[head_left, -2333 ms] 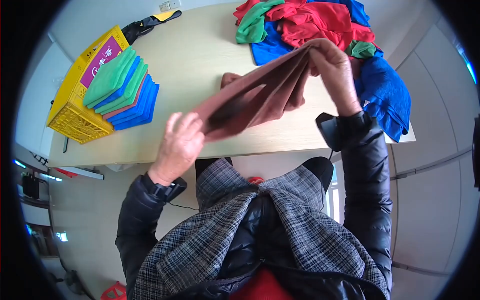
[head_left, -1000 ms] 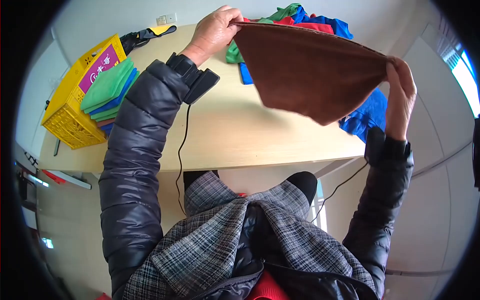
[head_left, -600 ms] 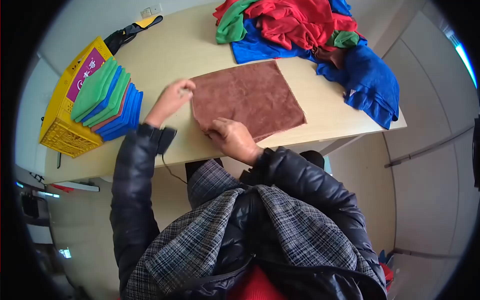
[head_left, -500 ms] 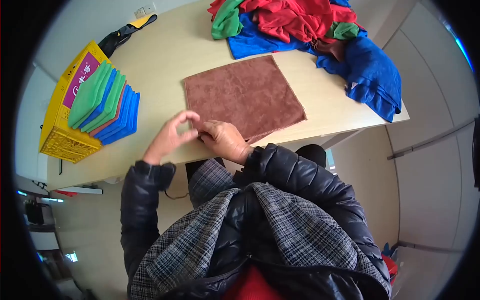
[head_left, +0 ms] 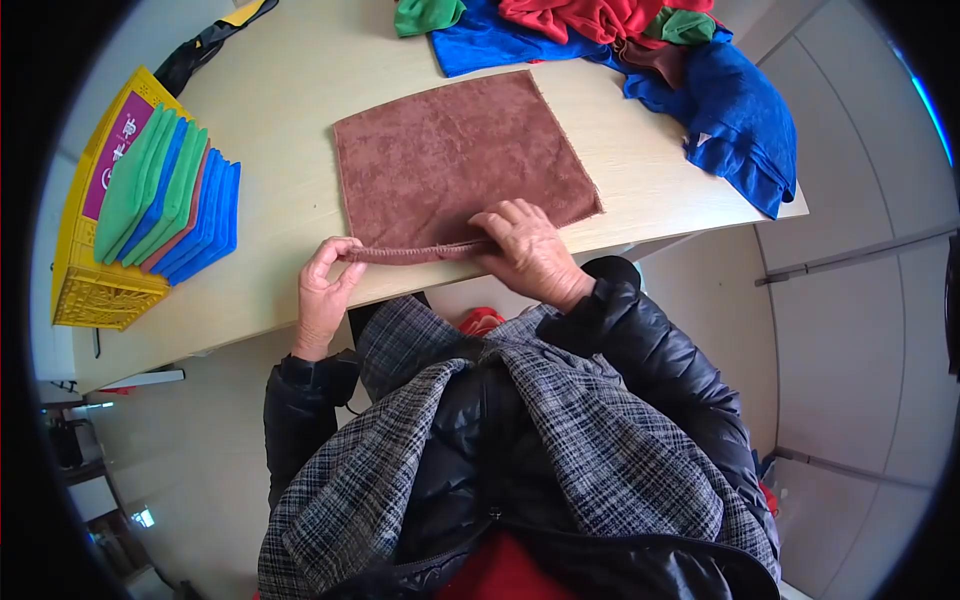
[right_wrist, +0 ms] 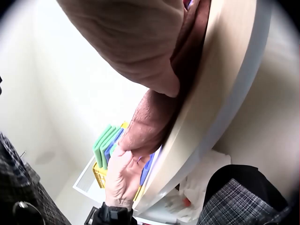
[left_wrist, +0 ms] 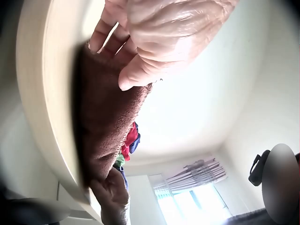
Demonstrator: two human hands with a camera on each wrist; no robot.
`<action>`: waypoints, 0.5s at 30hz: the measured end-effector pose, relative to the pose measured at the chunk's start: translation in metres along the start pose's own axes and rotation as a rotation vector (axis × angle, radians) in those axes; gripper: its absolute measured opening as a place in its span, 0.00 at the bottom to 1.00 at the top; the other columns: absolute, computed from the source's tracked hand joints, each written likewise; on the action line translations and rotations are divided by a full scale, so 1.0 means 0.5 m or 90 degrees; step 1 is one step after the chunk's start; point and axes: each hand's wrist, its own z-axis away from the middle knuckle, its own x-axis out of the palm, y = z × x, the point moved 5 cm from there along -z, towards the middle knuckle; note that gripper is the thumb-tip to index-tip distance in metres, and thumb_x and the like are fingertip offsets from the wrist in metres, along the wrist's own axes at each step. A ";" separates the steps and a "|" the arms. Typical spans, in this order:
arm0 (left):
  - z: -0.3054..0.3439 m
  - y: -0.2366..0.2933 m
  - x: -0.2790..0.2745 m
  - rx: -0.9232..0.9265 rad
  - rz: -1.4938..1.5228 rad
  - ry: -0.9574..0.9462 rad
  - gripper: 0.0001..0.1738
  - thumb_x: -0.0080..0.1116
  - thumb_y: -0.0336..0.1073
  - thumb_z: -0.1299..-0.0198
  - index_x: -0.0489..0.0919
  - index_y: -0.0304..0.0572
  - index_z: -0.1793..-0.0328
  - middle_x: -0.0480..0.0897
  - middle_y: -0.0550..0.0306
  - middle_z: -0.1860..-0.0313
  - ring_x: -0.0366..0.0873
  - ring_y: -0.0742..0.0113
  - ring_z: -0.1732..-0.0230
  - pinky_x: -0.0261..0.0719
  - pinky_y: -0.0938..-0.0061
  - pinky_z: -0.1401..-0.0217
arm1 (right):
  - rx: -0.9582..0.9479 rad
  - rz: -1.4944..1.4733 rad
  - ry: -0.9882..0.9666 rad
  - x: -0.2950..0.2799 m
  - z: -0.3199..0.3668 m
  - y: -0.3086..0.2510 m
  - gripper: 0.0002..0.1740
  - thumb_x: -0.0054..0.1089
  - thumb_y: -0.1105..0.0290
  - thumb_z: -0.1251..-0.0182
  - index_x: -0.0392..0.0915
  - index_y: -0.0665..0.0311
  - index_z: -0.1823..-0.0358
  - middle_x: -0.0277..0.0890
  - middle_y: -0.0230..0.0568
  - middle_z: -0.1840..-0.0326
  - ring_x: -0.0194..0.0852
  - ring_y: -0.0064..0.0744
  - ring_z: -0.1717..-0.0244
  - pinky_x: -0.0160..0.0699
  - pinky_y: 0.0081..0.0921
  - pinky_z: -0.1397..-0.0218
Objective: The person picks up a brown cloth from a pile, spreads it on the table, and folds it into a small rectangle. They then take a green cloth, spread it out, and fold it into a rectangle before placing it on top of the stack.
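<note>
A brown cloth [head_left: 455,160] lies spread on the table, its near edge lifted between both hands. The left hand [head_left: 324,300] pinches the near-left corner between thumb and fingers; in the left wrist view this hand [left_wrist: 164,42] has its thumb on the cloth [left_wrist: 108,108]. The right hand [head_left: 530,250] grips the same edge farther right, knuckles up, its fingertips partly hidden. In the right wrist view the right hand [right_wrist: 136,42] holds the cloth [right_wrist: 150,122], with the left hand [right_wrist: 123,180] at the far end.
At the left a stack of folded green, blue and brown cloths [head_left: 165,195] leans by a yellow basket [head_left: 105,298]. Crumpled red, green and blue cloths [head_left: 575,20] lie at the back, with a blue one [head_left: 740,130] at the table's [head_left: 270,180] right. A black-and-yellow item [head_left: 205,45] lies back left.
The brown cloth went from being held up in the air to lying flat on the table. Since then both hands have taken its near edge, the right hand moving rightward along it.
</note>
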 end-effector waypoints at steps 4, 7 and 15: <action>-0.007 0.011 -0.010 0.010 0.009 0.033 0.12 0.65 0.23 0.38 0.80 0.33 0.48 0.84 0.59 0.53 0.79 0.72 0.51 0.77 0.75 0.41 | 0.010 0.053 0.027 -0.031 0.018 0.051 0.23 0.69 0.73 0.46 0.78 0.61 0.46 0.76 0.45 0.46 0.73 0.51 0.42 0.73 0.43 0.36; -0.007 -0.003 -0.019 -0.030 0.022 0.016 0.13 0.63 0.23 0.35 0.79 0.34 0.46 0.83 0.60 0.50 0.79 0.73 0.47 0.75 0.75 0.37 | -0.015 0.064 0.054 -0.052 0.026 0.039 0.23 0.68 0.75 0.47 0.78 0.61 0.47 0.76 0.46 0.44 0.73 0.52 0.41 0.73 0.44 0.35; -0.009 0.005 -0.019 -0.034 0.089 0.046 0.13 0.64 0.23 0.36 0.80 0.33 0.45 0.84 0.61 0.51 0.79 0.74 0.49 0.76 0.76 0.39 | -0.086 0.047 0.037 -0.014 0.030 0.010 0.20 0.66 0.79 0.48 0.79 0.62 0.51 0.74 0.48 0.39 0.72 0.54 0.36 0.71 0.47 0.32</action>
